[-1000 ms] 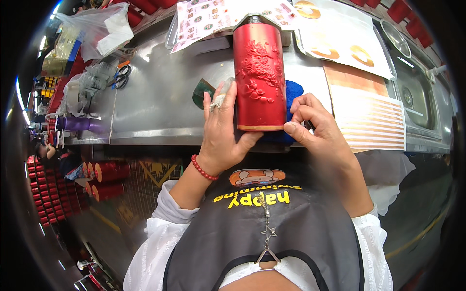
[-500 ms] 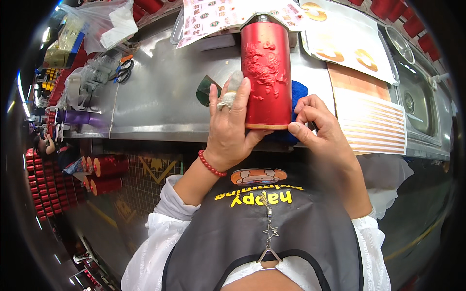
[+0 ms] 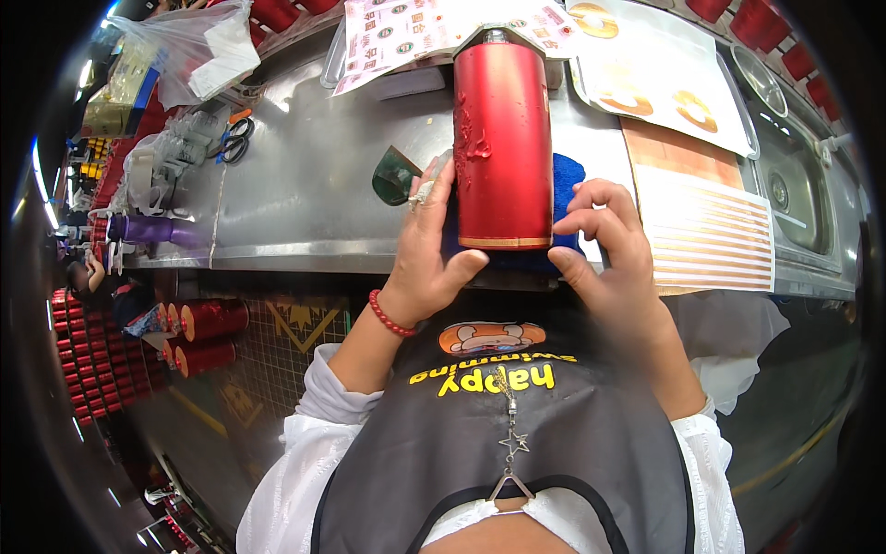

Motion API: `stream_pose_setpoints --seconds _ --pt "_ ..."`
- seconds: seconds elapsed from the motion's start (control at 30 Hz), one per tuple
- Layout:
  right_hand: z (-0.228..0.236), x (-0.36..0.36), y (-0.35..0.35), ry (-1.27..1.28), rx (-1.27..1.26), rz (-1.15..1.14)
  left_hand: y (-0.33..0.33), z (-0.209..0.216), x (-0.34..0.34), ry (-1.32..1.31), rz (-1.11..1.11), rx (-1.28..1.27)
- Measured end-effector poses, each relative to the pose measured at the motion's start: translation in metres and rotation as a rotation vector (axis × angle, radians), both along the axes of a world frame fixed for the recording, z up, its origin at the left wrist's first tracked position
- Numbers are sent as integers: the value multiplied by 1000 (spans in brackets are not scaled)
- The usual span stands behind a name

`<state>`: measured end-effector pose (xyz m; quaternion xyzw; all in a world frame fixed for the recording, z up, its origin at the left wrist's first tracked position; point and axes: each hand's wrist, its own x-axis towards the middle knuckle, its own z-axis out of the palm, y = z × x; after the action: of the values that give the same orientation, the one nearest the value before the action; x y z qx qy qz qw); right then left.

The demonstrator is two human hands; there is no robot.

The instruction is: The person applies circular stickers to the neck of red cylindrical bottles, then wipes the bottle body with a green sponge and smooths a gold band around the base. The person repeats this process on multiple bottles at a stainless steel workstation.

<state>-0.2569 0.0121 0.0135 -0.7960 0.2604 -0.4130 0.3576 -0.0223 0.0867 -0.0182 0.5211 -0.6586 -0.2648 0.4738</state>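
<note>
A red cylindrical bottle (image 3: pixel 504 152) with raised relief on its left side lies on the bench, its narrow end away from me. A thin gold band (image 3: pixel 503 244) runs along its near rim. My left hand (image 3: pixel 426 245) is beside the bottle's left side, fingers stretched out and thumb apart; a whitish wrap (image 3: pixel 424 193) covers part of a finger. My right hand (image 3: pixel 614 240) hovers at the lower right edge, fingers bent and apart, with nothing visible in them. Beneath the bottle shows a blue cloth (image 3: pixel 568 175). A dark green flat piece (image 3: pixel 395 176) lies by my left fingertips.
Right of the bottle lies a sheet of gold strips (image 3: pixel 711 245), with a sheet of gold ring shapes (image 3: pixel 646 74) behind it. A sink (image 3: pixel 784 189) is at far right. Scissors (image 3: pixel 236 140) and a purple bottle (image 3: pixel 157 227) lie at left.
The bottle has turned about its long axis, so its relief now faces left. My left thumb has come off the base, and my right fingers have spread apart.
</note>
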Motion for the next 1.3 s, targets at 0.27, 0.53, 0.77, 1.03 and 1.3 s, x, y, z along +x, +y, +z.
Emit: stream_pose_setpoints --seconds 0.27,0.53,0.77,1.03,1.3 --pt "-9 0 13 65 -318 31 -4 18 -23 385 -3 110" --pt "-13 1 12 81 -366 22 -8 23 -30 392 20 106" --pt "-9 1 13 81 -324 28 -8 22 -26 352 20 112" --pt "-8 1 9 55 -342 39 -7 23 -25 428 14 130" --pt "-9 2 7 43 -339 66 -9 23 -27 391 17 118"
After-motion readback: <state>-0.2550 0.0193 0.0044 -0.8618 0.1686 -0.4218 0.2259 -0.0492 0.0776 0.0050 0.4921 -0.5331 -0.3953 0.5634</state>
